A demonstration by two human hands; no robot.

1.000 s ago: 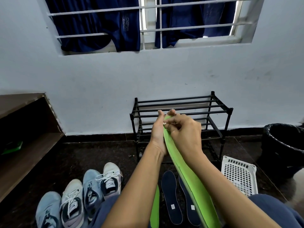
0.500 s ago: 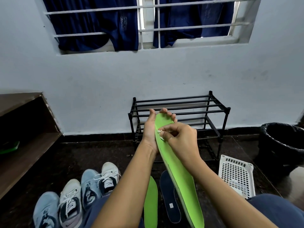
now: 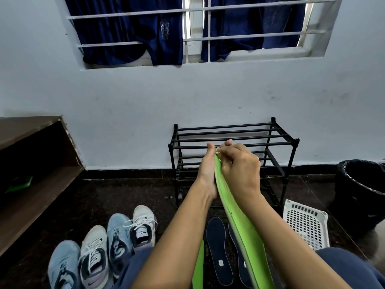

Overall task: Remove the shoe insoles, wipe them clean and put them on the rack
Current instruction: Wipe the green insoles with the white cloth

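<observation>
Seen from the head camera, both forearms reach forward over the lap. The left hand (image 3: 207,172) grips the toe end of a green insole (image 3: 242,226) from its left side. The thumb stands up along the near edge and the fingers wrap round behind, with a fingertip or two showing past the top. The right hand (image 3: 239,167) lies over the same end from the right with its fingers curled in tight. They pinch a small white scrap (image 3: 217,152) against the tip of the insole; the scrap is too small to tell what it is. The insole is held on edge in the air and slopes from the two hands down toward the lap, in front of the black metal shoe rack (image 3: 229,132) but not touching it.

The rack stands against the pale wall with its tiers of bars bare where they show. A second green insole (image 3: 199,265) lies on the dark floor (image 3: 125,197) between the knees. Just to its right lie two navy insoles (image 3: 218,247), side by side, the right one partly hidden behind the held insole.

Four sneakers (image 3: 118,236) stand in a row at lower left, two light blue and two white, with their toes pointing toward the wall. A white plastic basket (image 3: 306,224) sits to the right of the rack, and a black bin (image 3: 362,188) lined with a bag stands beyond it. A brown wooden shelf (image 3: 41,188) runs along the left edge. Above, dark blue curtains (image 3: 129,30) hang behind white window bars.
</observation>
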